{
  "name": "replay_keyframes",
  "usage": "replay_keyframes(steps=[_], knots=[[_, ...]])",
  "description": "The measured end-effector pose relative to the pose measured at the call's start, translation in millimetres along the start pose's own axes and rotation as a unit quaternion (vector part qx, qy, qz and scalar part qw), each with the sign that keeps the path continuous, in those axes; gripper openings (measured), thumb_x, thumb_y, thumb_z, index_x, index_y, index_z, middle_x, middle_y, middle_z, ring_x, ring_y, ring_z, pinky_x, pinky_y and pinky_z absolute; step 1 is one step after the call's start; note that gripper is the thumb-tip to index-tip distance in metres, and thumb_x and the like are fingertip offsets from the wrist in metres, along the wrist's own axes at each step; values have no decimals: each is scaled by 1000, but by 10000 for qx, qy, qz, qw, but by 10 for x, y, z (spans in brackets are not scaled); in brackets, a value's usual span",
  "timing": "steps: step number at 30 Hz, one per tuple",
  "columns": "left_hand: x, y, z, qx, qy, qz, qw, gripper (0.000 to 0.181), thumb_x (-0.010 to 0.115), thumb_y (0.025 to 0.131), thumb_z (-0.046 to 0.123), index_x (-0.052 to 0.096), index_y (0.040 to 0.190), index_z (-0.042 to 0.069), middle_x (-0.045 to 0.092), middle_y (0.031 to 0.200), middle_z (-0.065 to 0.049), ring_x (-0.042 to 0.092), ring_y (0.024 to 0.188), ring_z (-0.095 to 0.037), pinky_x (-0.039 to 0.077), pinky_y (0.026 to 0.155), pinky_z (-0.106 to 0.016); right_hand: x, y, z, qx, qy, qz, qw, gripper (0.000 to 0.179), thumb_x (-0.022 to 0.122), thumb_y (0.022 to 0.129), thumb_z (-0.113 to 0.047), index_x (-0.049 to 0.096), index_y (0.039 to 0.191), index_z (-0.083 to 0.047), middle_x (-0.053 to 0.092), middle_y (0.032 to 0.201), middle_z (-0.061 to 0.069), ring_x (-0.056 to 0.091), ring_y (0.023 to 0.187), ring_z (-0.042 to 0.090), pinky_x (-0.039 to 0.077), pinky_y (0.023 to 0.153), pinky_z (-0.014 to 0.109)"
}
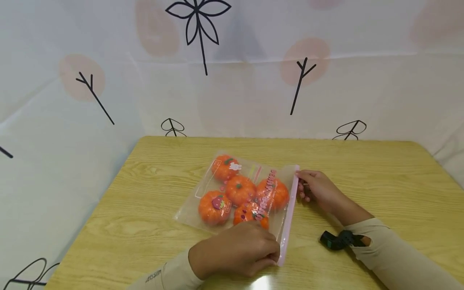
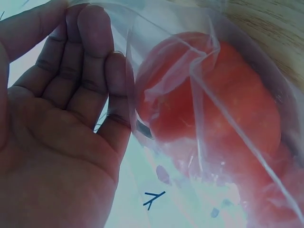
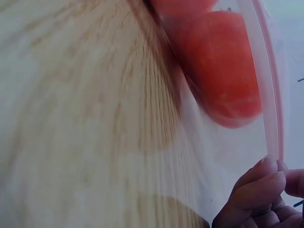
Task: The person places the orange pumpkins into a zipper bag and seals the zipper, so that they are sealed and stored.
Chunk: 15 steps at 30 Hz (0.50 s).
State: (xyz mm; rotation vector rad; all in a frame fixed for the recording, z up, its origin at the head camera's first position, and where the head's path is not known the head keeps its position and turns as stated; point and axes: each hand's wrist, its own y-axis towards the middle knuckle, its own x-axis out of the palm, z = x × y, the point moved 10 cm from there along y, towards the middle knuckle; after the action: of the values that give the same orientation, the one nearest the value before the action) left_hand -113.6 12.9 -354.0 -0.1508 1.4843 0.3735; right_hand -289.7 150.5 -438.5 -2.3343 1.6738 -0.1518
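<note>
A clear plastic zip bag with a pink zip strip and printed pictures lies on the table, several small orange pumpkins inside it. My left hand pinches the near end of the strip, its back covering the bag's near corner. At the strip's far end, my right hand pinches the corner between thumb and fingers. In the left wrist view a pumpkin shows through the film beside the curled fingers. The right wrist view has the fingertips right at the strip's end, with a pumpkin behind the film.
The bag rests on a wooden table. A black wrist-worn device sits at the right sleeve's cuff. Behind and left of the table hangs a pale cloth with plant drawings.
</note>
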Motion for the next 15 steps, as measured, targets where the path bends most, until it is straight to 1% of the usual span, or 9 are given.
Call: replay_keyframes(steps=[3,7,9,12,15], knots=[[1,7,21,26,67,10,10000,9,67,94,33,68,86,29,61,79,21,52,71,10,40,67,-10,-17,-13,-6,-71,-11,3,10000,32,42,107,-34,57,88,-13,50,67,-5,48,57,9,44,51,23],[-14,9,32,-17,118,219,9997,10,66,95,35,69,89,29,64,82,21,57,76,9,43,74,-12,-23,-12,-18,-155,-29,31,9999,34,41,107,-37,56,86,-14,50,68,-4,48,57,9,44,52,23],[-18,6,26,-79,108,334,9994,10,65,96,35,70,91,28,66,85,20,58,79,8,44,79,-13,-33,-8,-29,-164,-26,80,9998,33,42,107,-37,55,87,-14,50,68,-4,49,57,9,44,52,23],[-15,-6,3,-182,86,426,9989,11,63,98,31,72,100,27,69,93,19,62,88,6,45,89,-16,-57,-12,-62,-136,-20,180,9997,30,43,107,-36,58,99,-12,53,70,-4,50,58,10,45,52,24],[-14,-29,-26,-211,121,442,9987,18,59,100,28,71,113,24,71,106,18,63,99,2,42,101,-21,-70,-27,-128,-169,-167,237,9994,34,44,107,-35,57,120,-7,58,77,-4,53,60,10,46,53,25]])
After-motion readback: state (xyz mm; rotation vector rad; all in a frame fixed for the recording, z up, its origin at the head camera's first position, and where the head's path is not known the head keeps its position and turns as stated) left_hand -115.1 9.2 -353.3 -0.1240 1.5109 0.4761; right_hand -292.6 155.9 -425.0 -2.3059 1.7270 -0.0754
